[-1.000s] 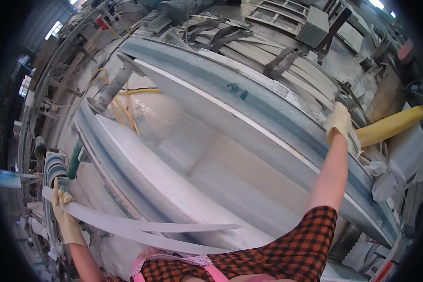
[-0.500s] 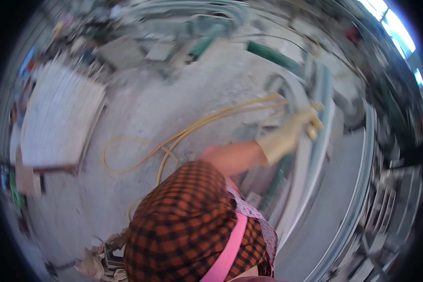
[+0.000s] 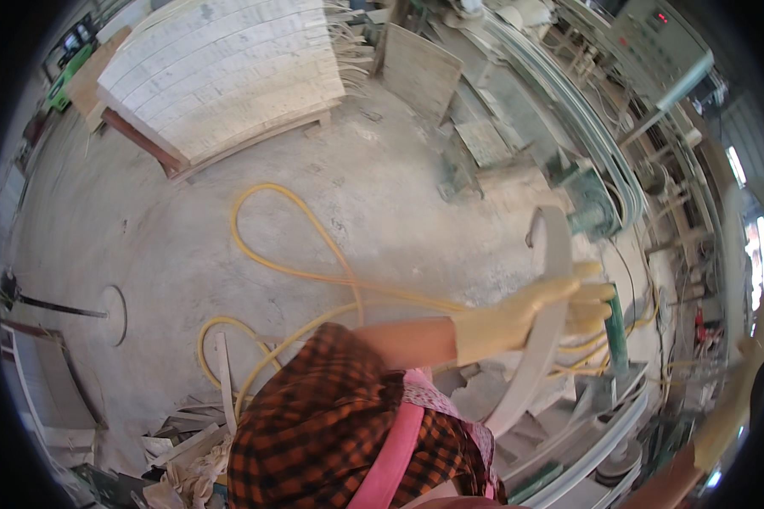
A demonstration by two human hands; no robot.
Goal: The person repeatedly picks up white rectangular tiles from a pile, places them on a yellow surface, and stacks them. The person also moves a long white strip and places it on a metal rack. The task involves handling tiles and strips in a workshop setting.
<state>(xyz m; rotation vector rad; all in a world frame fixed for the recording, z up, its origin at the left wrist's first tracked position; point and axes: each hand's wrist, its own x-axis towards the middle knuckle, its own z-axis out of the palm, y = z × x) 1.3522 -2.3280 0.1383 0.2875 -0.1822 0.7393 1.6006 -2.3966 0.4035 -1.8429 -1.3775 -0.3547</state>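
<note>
My left hand (image 3: 526,321), in a pale yellow glove, is closed around a curved, pale, flat slat (image 3: 542,360). The slat's upper end curls above the glove, while its lower end passes behind my patterned apron. Beyond my fingertips stands a green cylinder (image 3: 616,331). My right hand (image 3: 730,407), gloved alike, reaches up at the lower right rim. Its fingers blend into the dark border, so their grip is unclear. Below my left arm, a looped yellow hose (image 3: 310,276) lies on the grey floor.
A big stack of pale curved slats (image 3: 229,76) rests on a wooden base at the upper left. A board (image 3: 416,72) leans beside it. Machinery with green parts and curved rails (image 3: 569,93) runs along the right. Scrap strips (image 3: 187,441) lie at lower left, below a round-based stand (image 3: 115,314).
My view has swung, bringing the slat stack from the left to the top. The slat in my left hand now stands apart from the curved rails. My right forearm has come into view.
</note>
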